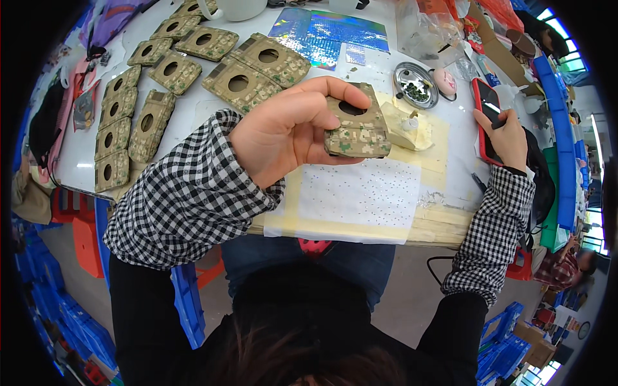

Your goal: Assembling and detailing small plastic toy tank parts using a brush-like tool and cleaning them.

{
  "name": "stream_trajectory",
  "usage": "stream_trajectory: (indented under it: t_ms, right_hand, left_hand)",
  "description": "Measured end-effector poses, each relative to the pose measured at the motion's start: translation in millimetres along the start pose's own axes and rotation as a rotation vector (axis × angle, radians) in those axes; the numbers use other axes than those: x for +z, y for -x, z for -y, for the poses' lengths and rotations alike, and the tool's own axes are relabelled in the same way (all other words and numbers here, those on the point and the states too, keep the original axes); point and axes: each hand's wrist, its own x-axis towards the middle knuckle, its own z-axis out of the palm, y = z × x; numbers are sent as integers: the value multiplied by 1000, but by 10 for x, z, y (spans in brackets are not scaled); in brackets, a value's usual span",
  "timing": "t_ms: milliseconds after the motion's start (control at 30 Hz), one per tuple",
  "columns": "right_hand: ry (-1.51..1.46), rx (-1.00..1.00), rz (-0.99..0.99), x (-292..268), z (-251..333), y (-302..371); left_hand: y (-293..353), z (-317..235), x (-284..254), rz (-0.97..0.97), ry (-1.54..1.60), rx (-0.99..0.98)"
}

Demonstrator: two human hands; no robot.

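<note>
Left grip (pixel 293 125): pinching camouflage fabric pouch (pixel 358 137) (round hole) | right grip (pixel 508 138): at red-edged phone (pixel 488 95), closure unclear

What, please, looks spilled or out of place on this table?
The small dark specks stand out: they lie unevenly scattered over the white paper, below the left hand in the picture. They could be spilled or spread on purpose; I cannot tell.

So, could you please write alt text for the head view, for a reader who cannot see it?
A person's left hand holds a camouflage case with a round hole above a white table; the right hand is at a red-edged, phone-like device. Similar cases lie at left, a dotted white sheet at the near edge.
</note>
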Motion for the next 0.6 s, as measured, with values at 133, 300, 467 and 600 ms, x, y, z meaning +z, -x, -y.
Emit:
stream_trajectory:
  t_ms: [133,300,467,600]
  right_hand:
    - [-5,27,9,-29,7,8]
    - [35,-72,-214,-130,143,95]
    - [-478,-348,-481,-404,749,276]
    - [-763,-583,-433,-471,1147,492]
  left_hand:
    - [-3,-3,-1,3,0,4]
    - [-13,1,5,0,-7,-5]
    - [-25,9,8,5,-7,-21]
    - [-27,5,10,-4,0,-26]
